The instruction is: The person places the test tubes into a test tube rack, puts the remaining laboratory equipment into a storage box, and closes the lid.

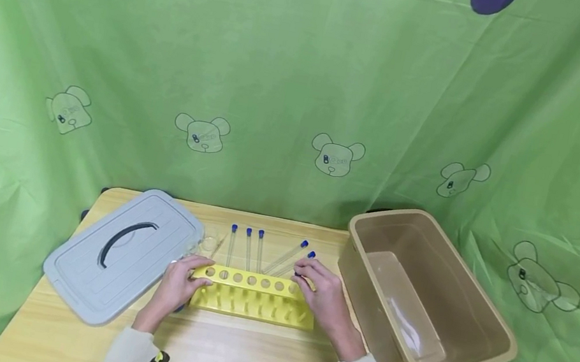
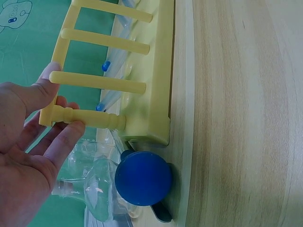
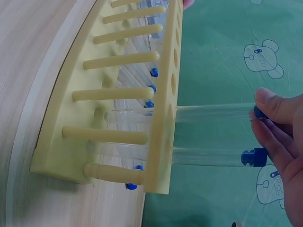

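Note:
A yellow test tube rack (image 1: 251, 310) stands on the table, its top bar lined with holes. My left hand (image 1: 175, 285) grips the left end of that bar, thumb on one side and fingers around the other. At the right end, my right hand (image 1: 328, 299) pinches the blue cap of a test tube (image 3: 213, 112). In the right wrist view this tube passes through a hole in the bar, its lower end close over the base. Beside it, in the end hole, stands another blue-capped test tube (image 3: 208, 156). More capped test tubes (image 1: 231, 245) lie behind the rack.
A grey lid (image 1: 134, 270) with a black handle lies at the left, and a brown bin (image 1: 374, 299) stands at the right. Clear glassware (image 2: 97, 189) and a blue round object (image 2: 143, 178) sit by the rack's left end. A green curtain (image 1: 285, 76) hangs behind.

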`<state>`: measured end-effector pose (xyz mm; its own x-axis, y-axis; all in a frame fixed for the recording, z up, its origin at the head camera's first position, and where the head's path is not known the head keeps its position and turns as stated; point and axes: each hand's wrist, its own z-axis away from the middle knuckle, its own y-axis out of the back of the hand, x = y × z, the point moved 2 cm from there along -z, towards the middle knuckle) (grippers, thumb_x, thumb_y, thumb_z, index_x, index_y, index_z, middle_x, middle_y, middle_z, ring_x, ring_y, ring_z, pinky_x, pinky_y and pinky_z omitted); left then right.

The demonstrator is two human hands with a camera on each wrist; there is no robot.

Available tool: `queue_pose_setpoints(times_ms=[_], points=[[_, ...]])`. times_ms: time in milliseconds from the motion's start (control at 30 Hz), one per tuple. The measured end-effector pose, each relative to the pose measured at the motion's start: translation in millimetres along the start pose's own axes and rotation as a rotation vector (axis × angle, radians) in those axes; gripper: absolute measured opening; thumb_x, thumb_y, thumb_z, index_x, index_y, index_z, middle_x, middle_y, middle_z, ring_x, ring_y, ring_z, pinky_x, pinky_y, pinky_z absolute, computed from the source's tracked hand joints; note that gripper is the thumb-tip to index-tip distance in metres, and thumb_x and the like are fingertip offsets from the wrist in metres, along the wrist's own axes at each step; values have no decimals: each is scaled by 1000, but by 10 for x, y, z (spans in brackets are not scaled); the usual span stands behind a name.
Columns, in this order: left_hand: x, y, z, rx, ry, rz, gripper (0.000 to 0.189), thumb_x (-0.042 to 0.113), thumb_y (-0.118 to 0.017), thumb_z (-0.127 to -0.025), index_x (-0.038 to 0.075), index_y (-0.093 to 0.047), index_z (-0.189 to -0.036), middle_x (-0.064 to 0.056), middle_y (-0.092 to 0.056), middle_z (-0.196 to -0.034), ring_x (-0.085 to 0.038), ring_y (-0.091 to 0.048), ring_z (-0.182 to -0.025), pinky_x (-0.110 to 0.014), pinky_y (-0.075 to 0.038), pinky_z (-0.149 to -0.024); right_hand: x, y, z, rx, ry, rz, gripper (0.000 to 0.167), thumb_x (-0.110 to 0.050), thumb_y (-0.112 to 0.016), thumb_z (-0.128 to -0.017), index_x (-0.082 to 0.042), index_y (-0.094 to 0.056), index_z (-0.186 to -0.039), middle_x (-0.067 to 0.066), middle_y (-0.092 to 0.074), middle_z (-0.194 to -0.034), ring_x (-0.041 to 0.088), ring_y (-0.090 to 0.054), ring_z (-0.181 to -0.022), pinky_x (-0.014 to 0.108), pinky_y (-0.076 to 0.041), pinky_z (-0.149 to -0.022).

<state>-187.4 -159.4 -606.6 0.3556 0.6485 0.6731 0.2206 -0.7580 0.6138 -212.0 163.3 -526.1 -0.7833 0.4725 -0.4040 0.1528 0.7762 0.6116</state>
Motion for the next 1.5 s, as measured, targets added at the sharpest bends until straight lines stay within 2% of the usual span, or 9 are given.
queue_pose_setpoints(times_ms=[133,400,700,900,1000,1200,1300,1433,1500], points=[[6,-6,-1,11,-19,-6,44,6,-90,-70,2,-76,-111,-14,-75,-109,-35,-72,-101,-56,-56,-92,1,9,13,-26,-4,25,23,6,-86,-75,1,-75,-95,11,-73,-103,26,-74,-95,17,-56,-90],[10,-8,-9,-26,27,7,44,8,-90,-72,3,-75,-113,-15,-74,-112,-37,-70,-105,-56,-54,-97,20,0,59,-62,15,65,26,3,-88,-74,-1,-74,-96,12,-73,-104,26,-73,-97,19,-56,-91],[9,-22,-18,-24,49,12,44,8,-90,-73,3,-75,-114,-13,-74,-112,-36,-70,-104,-56,-54,-97,37,-15,61,-104,40,114,26,-1,-88,-77,-2,-71,-97,7,-71,-104,23,-73,-95,20,-58,-86],[19,-21,-20,-37,84,20,47,7,-90,-73,3,-74,-118,-13,-73,-114,-33,-71,-101,-50,-58,-92,44,-18,60,-110,36,128,29,-2,-87,-77,-3,-70,-100,7,-70,-104,22,-73,-95,20,-58,-85],[29,-15,-24,-39,91,28,48,6,-90,-73,3,-74,-118,-13,-73,-115,-34,-71,-101,-49,-60,-89,39,-13,58,-105,37,124,30,-1,-88,-76,-2,-70,-101,8,-70,-104,23,-73,-95,21,-59,-86],[18,2,-15,-37,95,54,47,6,-90,-73,2,-74,-118,-13,-73,-114,-36,-69,-105,-54,-55,-97,-2,11,38,-108,14,93,31,-4,-87,-78,-2,-71,-105,9,-71,-105,23,-72,-98,23,-59,-89],[1,10,2,-35,98,67,46,6,-89,-74,2,-74,-117,-12,-73,-113,-35,-69,-105,-52,-57,-93,-40,43,16,-108,-11,47,29,-5,-84,-82,-2,-71,-108,11,-71,-107,24,-72,-99,25,-59,-90],[-9,25,23,-24,82,82,45,3,-90,-73,1,-75,-115,-12,-73,-112,-35,-69,-104,-50,-59,-90,-74,117,-41,-62,-38,-30,29,-1,-79,-86,0,-69,-114,12,-72,-106,25,-72,-95,30,-62,-85],[-4,35,28,-20,68,87,45,2,-90,-72,1,-75,-114,-12,-74,-112,-35,-70,-105,-51,-58,-93,-61,157,-75,-23,-42,-54,30,3,-77,-87,1,-69,-115,13,-72,-105,25,-72,-92,33,-63,-81]])
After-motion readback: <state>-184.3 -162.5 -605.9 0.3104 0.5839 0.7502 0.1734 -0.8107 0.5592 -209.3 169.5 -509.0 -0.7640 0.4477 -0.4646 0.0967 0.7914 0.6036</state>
